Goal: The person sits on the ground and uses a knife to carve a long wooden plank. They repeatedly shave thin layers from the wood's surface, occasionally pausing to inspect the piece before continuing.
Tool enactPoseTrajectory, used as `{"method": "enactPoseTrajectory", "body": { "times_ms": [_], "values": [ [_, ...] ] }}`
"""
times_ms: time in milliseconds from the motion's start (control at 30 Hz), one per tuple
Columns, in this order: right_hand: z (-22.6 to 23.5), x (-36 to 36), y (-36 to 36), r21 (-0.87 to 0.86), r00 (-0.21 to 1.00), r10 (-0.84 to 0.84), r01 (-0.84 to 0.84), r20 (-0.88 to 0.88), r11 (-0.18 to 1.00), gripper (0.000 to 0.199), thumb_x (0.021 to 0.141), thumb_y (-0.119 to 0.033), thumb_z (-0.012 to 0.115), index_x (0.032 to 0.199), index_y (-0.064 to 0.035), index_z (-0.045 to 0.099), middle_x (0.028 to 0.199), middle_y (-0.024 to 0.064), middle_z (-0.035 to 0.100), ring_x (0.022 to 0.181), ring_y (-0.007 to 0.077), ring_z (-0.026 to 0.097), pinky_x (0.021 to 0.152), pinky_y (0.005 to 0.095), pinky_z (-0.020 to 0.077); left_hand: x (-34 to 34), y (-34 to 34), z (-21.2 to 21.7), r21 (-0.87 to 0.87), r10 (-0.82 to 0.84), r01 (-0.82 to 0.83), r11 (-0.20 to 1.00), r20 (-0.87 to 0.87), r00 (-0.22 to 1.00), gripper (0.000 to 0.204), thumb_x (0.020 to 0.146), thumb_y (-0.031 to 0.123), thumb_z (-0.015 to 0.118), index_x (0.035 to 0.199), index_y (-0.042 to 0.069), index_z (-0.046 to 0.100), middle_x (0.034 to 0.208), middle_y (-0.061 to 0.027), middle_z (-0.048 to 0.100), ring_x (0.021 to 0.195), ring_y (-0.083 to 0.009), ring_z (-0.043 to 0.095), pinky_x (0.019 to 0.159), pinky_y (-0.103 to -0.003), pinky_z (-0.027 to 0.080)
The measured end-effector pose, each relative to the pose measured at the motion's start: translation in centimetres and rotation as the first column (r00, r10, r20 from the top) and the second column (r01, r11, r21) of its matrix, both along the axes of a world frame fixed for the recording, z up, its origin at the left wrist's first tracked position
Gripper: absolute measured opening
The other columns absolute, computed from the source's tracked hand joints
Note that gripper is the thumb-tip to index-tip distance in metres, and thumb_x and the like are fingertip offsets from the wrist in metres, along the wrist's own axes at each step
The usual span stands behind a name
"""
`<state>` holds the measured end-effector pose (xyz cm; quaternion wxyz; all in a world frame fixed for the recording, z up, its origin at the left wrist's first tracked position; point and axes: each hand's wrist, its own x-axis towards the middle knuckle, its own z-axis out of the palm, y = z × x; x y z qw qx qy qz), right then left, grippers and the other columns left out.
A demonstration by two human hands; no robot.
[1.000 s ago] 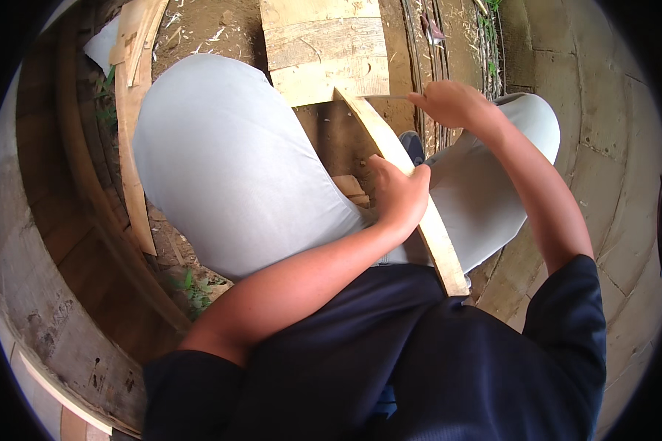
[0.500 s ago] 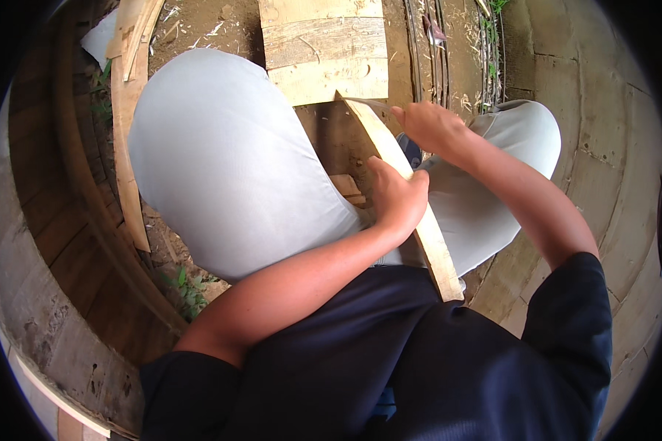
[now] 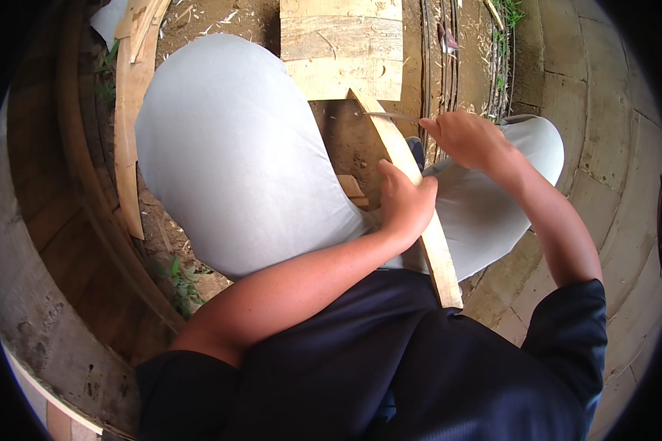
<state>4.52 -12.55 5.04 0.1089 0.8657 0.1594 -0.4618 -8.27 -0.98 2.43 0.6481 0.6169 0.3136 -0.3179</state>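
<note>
A long pale wooden strip (image 3: 440,253) runs from the edge of a wooden board down to my dark shirt, its near end resting against my front. My left hand (image 3: 407,200) is closed around its middle, between my knees. Closer to the far end, the thin blade of a knife (image 3: 391,115) lies across the strip. My right hand (image 3: 465,138) is shut around the knife's handle, which the fingers mostly hide.
The wooden board (image 3: 342,66) stands in front of me at the far middle. Wood shavings and dirt lie around it. Long planks (image 3: 129,121) lie at the left beside a curved wooden edge (image 3: 73,140). Wood offcuts (image 3: 351,191) sit between my legs. Block paving (image 3: 603,117) is at the right.
My right hand has drawn the knife nearer to me and a little right, so the blade crosses the strip lower. My left hand keeps its grip. The whole view has shifted slightly.
</note>
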Motion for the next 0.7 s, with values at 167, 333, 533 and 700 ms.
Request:
{"method": "enactPoseTrajectory", "body": {
  "times_ms": [167,333,533,700],
  "values": [
    [-0.2,-0.6,-0.6,0.015,0.995,0.089,-0.090,0.054,0.996,0.055,0.107,-0.039,0.036,0.086,0.0002,0.068,0.083,0.0194,0.071,0.084,0.0365,0.072,0.072,0.0476,0.0577,-0.1,-0.2,0.0,0.043,-0.014,0.013,0.999,0.012,1.000,0.046,0.082,0.018,0.063,0.109,-0.006,0.034,0.104,-0.0349,0.058,0.097,-0.0483,0.062,0.086,-0.051,0.049],
    [1.5,-0.5,0.7,-0.047,0.994,0.104,-0.102,0.044,0.994,0.054,0.107,-0.038,0.037,0.082,-0.0016,0.068,0.078,0.0182,0.070,0.080,0.0338,0.072,0.067,0.0448,0.0586,0.1,0.1,0.2,0.061,-0.029,0.029,0.998,0.003,1.000,0.047,0.082,0.019,0.063,0.109,-0.006,0.033,0.102,-0.0356,0.060,0.096,-0.0496,0.062,0.086,-0.053,0.049],
    [0.9,-1.1,0.6,-0.050,0.988,0.127,-0.123,0.087,0.991,0.056,0.107,-0.037,0.038,0.074,-0.0033,0.067,0.067,0.0145,0.069,0.071,0.0330,0.072,0.061,0.0412,0.0585,-0.2,-0.1,0.1,0.107,-0.082,0.082,0.991,-0.002,0.997,0.046,0.084,0.019,0.063,0.108,-0.006,0.033,0.102,-0.0352,0.060,0.095,-0.0503,0.062,0.085,-0.053,0.049],
    [0.3,-2.3,0.2,-0.031,0.966,0.177,-0.175,0.186,0.984,0.056,0.107,-0.037,0.039,0.070,-0.0045,0.066,0.065,0.0140,0.069,0.066,0.0317,0.072,0.058,0.0400,0.0584,-0.1,-0.1,0.2,0.066,-0.070,0.072,0.995,-0.022,0.997,0.045,0.084,0.019,0.063,0.108,-0.005,0.033,0.102,-0.0347,0.060,0.094,-0.0503,0.062,0.084,-0.054,0.050]
  ]
}}
